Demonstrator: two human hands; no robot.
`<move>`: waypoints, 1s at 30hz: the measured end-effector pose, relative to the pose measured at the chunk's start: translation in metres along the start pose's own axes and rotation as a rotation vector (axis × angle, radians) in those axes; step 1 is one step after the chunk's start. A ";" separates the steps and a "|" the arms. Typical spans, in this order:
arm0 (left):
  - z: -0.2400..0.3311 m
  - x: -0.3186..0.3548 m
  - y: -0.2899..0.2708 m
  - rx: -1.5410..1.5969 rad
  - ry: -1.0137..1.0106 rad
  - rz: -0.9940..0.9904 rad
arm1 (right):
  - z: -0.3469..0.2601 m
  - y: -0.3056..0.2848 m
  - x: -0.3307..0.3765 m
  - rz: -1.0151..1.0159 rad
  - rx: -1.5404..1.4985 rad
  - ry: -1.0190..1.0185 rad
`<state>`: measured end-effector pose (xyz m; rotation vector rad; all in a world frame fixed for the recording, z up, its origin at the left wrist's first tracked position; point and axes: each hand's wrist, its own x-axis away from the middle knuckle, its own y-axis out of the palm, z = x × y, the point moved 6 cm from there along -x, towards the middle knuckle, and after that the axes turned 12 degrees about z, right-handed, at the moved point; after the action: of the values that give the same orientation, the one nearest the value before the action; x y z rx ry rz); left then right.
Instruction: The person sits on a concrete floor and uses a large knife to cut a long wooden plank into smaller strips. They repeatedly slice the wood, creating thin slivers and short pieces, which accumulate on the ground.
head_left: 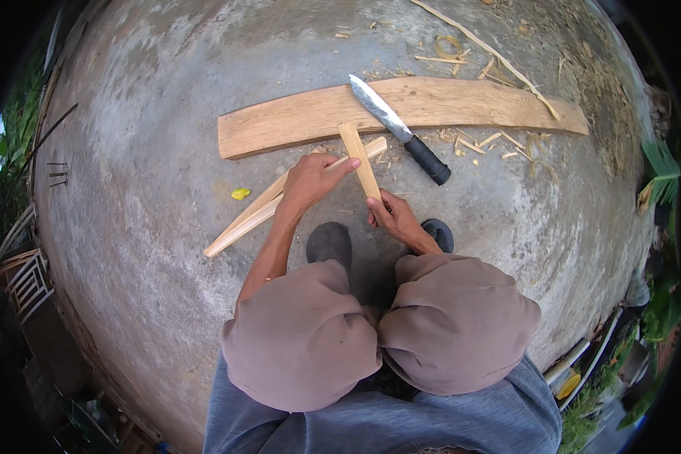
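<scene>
A short flat wooden strip stands slanted between my hands. My right hand is closed on its lower end, thumb along the side. My left hand is closed at the strip's left edge, its thumb pressed against the middle; its other fingers are partly hidden. Behind and under the left hand run longer split wood pieces, reaching from lower left to upper right; whether that hand also grips them I cannot tell. A large knife rests across a thick wooden plank, its black-wrapped handle on the near side.
Wood chips are scattered by the plank's right part. A long thin stick lies against the plank's far right. A yellow leaf is on the concrete floor. My knees and dark shoes are close below my hands.
</scene>
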<state>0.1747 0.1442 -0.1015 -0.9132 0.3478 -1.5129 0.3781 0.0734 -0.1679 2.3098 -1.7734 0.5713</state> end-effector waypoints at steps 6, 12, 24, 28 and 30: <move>0.011 0.001 -0.007 -0.061 0.038 -0.034 | 0.021 -0.018 -0.012 -0.101 0.011 0.103; 0.027 0.006 0.006 -0.134 0.087 -0.164 | -0.007 -0.015 -0.009 0.063 -0.315 0.068; 0.020 0.008 0.033 -0.123 0.136 -0.296 | -0.001 -0.004 -0.010 -0.127 -0.316 0.319; 0.011 0.011 0.038 -0.135 0.158 -0.185 | -0.003 -0.004 -0.012 0.093 -0.408 0.302; 0.004 0.007 0.037 -0.154 0.118 -0.178 | 0.004 -0.011 -0.015 0.160 -0.499 0.311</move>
<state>0.2041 0.1319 -0.1227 -0.9989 0.4844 -1.7259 0.3861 0.0884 -0.1767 1.6636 -1.7170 0.4206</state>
